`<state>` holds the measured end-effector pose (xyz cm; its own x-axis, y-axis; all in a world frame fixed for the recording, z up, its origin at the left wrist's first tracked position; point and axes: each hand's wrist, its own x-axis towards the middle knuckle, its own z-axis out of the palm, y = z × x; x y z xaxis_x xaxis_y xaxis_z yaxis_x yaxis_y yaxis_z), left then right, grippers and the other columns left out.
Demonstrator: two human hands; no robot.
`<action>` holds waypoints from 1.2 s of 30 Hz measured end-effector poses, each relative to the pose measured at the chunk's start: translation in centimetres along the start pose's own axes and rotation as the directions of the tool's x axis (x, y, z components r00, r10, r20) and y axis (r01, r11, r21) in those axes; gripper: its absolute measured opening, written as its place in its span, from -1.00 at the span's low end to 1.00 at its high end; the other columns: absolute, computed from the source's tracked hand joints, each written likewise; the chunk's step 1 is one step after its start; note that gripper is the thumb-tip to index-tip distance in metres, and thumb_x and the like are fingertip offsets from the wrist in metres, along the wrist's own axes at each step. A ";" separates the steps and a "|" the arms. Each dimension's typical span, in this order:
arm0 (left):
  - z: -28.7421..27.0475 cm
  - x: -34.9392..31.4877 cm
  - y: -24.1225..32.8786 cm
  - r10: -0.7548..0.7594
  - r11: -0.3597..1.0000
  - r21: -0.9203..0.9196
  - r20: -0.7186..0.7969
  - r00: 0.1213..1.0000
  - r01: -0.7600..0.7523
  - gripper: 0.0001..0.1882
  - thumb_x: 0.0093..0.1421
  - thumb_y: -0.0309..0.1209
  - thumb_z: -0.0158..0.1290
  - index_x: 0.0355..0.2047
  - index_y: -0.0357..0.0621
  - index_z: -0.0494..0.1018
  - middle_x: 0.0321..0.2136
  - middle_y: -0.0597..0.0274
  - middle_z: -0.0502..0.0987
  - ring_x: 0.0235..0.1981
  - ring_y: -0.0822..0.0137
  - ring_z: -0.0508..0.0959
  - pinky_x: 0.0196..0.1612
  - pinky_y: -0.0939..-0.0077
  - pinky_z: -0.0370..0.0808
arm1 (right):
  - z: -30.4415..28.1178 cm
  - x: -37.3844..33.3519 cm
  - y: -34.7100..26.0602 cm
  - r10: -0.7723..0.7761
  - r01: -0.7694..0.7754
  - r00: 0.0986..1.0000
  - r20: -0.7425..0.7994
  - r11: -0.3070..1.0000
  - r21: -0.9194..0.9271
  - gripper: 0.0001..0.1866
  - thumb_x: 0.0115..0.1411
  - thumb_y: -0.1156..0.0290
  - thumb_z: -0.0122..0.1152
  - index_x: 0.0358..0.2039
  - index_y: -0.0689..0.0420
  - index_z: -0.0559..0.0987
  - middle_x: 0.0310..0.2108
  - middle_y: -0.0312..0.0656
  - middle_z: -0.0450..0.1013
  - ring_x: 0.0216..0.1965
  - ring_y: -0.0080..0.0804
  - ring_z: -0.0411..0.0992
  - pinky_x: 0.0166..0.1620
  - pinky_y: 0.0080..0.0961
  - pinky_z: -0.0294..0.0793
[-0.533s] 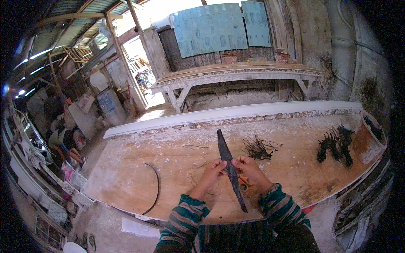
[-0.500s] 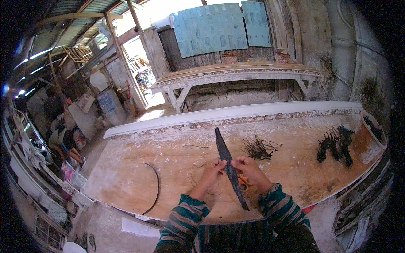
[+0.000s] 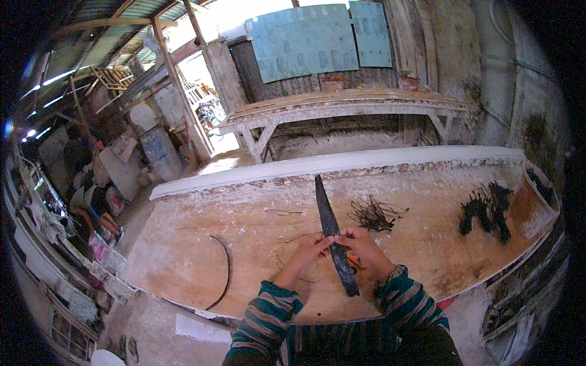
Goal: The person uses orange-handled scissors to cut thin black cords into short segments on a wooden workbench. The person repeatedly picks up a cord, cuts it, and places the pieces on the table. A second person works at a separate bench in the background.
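A long, flat, black strip (image 3: 325, 207), tapered at its far end, is pinched at its middle between my left hand (image 3: 309, 250) and my right hand (image 3: 366, 247). Thumbs and fingertips of both hands meet on the strip, which points away from me above the wooden tabletop (image 3: 183, 256). Under it, beside my right hand, lies an orange object (image 3: 355, 262), partly hidden, perhaps a scissor handle. A tangle of thin black cords (image 3: 376, 213) rests beyond my right hand. Left of my left hand lies a curved thin black strip (image 3: 228, 268).
Black tied bundles (image 3: 486, 210) lie at the right, next to a brownish bucket (image 3: 533, 204) with dark material inside. A white raised ledge (image 3: 342, 162) runs along the far table edge. Behind it stands another long bench (image 3: 342, 107). A person (image 3: 97, 204) bends down at the far left.
The strip has swung slightly more upright and shifted away from me, its near end now higher. My hands have stayed almost in place, the left fingers resettling on the strip.
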<state>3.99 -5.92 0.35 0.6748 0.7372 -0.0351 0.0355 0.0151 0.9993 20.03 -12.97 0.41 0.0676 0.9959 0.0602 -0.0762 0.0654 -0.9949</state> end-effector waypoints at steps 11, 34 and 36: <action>-0.4 0.4 -1.3 0.131 0.977 -0.165 -0.031 0.991 -0.134 -0.72 0.15 -0.16 0.02 -0.57 -0.05 0.34 -0.65 0.45 0.34 -0.61 0.61 0.33 -0.52 0.75 0.28 | 1.3 -1.2 -2.8 0.085 -0.074 0.996 -0.041 0.975 0.212 -0.83 0.11 0.32 0.17 -0.53 0.11 0.46 -0.55 -0.40 0.38 -0.54 -0.71 0.29 -0.43 -0.72 0.27; -0.3 -0.1 -0.1 0.184 0.978 -0.094 -0.047 0.982 -0.188 -0.82 0.10 -0.27 0.09 -0.50 -0.07 0.40 -0.60 0.49 0.42 -0.61 0.65 0.32 -0.55 0.76 0.23 | 0.4 -0.3 -0.8 -0.022 0.022 1.000 0.020 1.000 0.022 -0.82 0.09 0.34 0.13 -0.48 0.20 0.53 -0.58 -0.37 0.39 -0.53 -0.64 0.29 -0.43 -0.64 0.30; -0.4 0.4 -0.5 0.196 0.976 -0.083 -0.047 0.980 -0.199 -0.81 0.10 -0.28 0.10 -0.53 -0.08 0.40 -0.62 0.50 0.40 -0.62 0.65 0.30 -0.56 0.76 0.21 | 0.2 -0.1 -0.3 -0.063 0.061 0.998 -0.021 0.996 -0.069 -0.82 0.09 0.35 0.12 -0.48 0.21 0.53 -0.58 -0.36 0.40 -0.53 -0.62 0.30 -0.44 -0.63 0.30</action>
<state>3.95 -5.37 -0.11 0.6330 0.7570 0.1619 -0.1610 -0.0758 0.9840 19.87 -13.09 0.71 0.0935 0.9882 0.1209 -0.0035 0.1218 -0.9925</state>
